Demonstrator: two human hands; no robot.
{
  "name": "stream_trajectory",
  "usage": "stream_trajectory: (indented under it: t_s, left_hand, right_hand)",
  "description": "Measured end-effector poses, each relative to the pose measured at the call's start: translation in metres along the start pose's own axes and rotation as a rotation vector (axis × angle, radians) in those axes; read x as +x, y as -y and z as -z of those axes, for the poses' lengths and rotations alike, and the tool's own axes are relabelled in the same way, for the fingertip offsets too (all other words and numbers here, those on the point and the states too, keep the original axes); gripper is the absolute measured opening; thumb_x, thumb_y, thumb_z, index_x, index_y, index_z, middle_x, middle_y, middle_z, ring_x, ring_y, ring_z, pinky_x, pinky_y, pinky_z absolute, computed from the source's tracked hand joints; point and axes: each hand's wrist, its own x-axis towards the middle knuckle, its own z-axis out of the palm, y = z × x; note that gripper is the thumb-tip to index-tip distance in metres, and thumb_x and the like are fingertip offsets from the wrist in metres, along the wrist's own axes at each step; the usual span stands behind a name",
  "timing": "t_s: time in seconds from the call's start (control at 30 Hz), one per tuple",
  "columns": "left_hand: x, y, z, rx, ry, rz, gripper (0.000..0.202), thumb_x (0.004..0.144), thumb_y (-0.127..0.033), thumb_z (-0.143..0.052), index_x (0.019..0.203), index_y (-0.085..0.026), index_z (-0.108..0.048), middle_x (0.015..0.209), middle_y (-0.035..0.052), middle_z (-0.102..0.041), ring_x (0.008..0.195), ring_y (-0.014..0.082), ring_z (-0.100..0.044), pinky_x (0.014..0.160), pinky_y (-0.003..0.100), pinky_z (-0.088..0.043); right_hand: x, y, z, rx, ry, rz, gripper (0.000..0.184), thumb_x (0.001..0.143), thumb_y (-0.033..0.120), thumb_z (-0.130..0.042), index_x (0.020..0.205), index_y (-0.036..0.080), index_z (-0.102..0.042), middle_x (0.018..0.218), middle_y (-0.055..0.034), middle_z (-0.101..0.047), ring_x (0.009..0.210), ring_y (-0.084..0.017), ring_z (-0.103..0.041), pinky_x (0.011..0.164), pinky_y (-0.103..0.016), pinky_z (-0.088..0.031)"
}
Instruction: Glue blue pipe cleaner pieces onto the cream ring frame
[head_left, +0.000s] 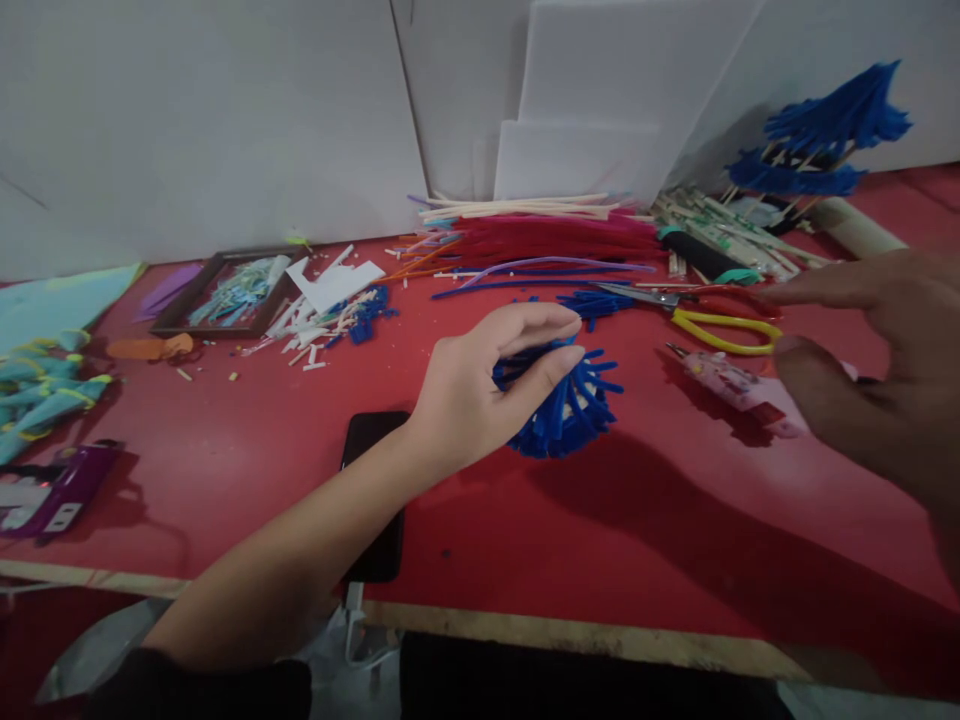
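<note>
My left hand (487, 385) curves round a round piece of blue pipe cleaners (566, 425) on the red table, its thumb and fingers over the near left side. Short blue ends fan out of the piece, and pale bits show among them. On the right, my right hand (877, 370) hovers, blurred, with index finger and thumb apart and nothing seen between them. Closest to it are scissors (727, 325) with yellow and red handles, and a pink glue gun (739, 390). The palm hides part of the glue gun.
Behind lie red and white pipe cleaners (555, 240) and a black-and-teal tool (705, 255). A blue tiered model (832, 130) stands back right. A black phone (386, 550) is under my left forearm. At left are a brown tray (259, 320) and a purple device (71, 490).
</note>
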Motion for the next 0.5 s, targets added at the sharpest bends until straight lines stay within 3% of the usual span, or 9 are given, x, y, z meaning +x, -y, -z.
stream_trajectory:
  t_s: [0.07,0.13,0.17,0.23,0.33,0.43,0.5]
  left_hand:
    - [-0.001,0.003,0.003,-0.029,-0.01,-0.018,0.026,0.111,-0.035,-0.048,0.121,-0.02,-0.067,0.119,0.007,-0.083,0.114,0.0209,-0.079,0.101,0.034,-0.066]
    - [-0.003,0.007,0.006,-0.031,-0.046,-0.041,0.033,0.114,-0.035,-0.037,0.126,-0.021,-0.065,0.124,0.0068,-0.081,0.118,0.0217,-0.078,0.105,0.039,-0.064]
    - [-0.005,0.01,0.008,-0.02,-0.07,-0.051,0.033,0.114,-0.035,-0.037,0.128,-0.022,-0.064,0.126,0.007,-0.081,0.12,0.0224,-0.077,0.107,0.041,-0.062]
    - [-0.009,0.019,0.012,0.001,-0.095,-0.061,0.032,0.114,-0.034,-0.038,0.131,-0.023,-0.063,0.131,0.0077,-0.078,0.127,0.0235,-0.073,0.113,0.045,-0.058]
    - [-0.016,0.031,0.013,-0.034,-0.073,-0.085,0.033,0.114,-0.032,-0.039,0.141,-0.026,-0.058,0.139,0.008,-0.074,0.137,0.0237,-0.066,0.12,0.046,-0.051]
    - [-0.021,0.037,0.009,-0.063,-0.103,-0.1,0.033,0.113,-0.03,-0.042,0.139,-0.025,-0.061,0.133,0.0084,-0.078,0.13,0.022,-0.072,0.114,0.042,-0.056]
    - [-0.023,0.038,0.008,-0.044,-0.174,-0.065,0.028,0.112,-0.031,-0.047,0.127,-0.024,-0.07,0.123,0.0076,-0.082,0.124,0.0217,-0.075,0.109,0.04,-0.06]
  right_hand:
    - [-0.018,-0.029,0.004,-0.108,0.251,-0.141,0.032,0.088,0.023,-0.049,0.118,0.023,-0.062,0.115,-0.0133,-0.072,0.111,-0.03,-0.07,0.092,-0.05,-0.059]
    - [-0.038,-0.06,0.004,-0.103,0.562,-0.148,0.03,0.078,0.024,-0.05,0.105,0.024,-0.063,0.102,-0.0136,-0.073,0.097,-0.029,-0.072,0.083,-0.047,-0.06]
    - [-0.048,-0.073,0.004,-0.095,0.64,-0.147,0.028,0.073,0.025,-0.052,0.099,0.025,-0.063,0.093,-0.0125,-0.073,0.087,-0.028,-0.072,0.078,-0.045,-0.06]
    - [-0.063,-0.092,0.002,-0.095,0.69,-0.15,0.033,0.07,0.027,-0.051,0.1,0.026,-0.065,0.094,-0.0122,-0.075,0.085,-0.029,-0.073,0.077,-0.046,-0.06]
    - [-0.075,-0.102,-0.003,-0.101,0.703,-0.138,0.041,0.079,0.037,-0.05,0.116,0.026,-0.065,0.108,-0.012,-0.077,0.092,-0.03,-0.074,0.078,-0.046,-0.061]
    - [-0.077,-0.101,-0.01,-0.118,0.722,-0.125,0.045,0.082,0.042,-0.051,0.124,0.029,-0.064,0.114,-0.0089,-0.077,0.096,-0.027,-0.075,0.078,-0.042,-0.061]
    - [-0.075,-0.098,-0.012,-0.142,0.718,-0.125,0.042,0.079,0.038,-0.052,0.118,0.031,-0.066,0.111,-0.0058,-0.077,0.096,-0.025,-0.075,0.079,-0.039,-0.06]
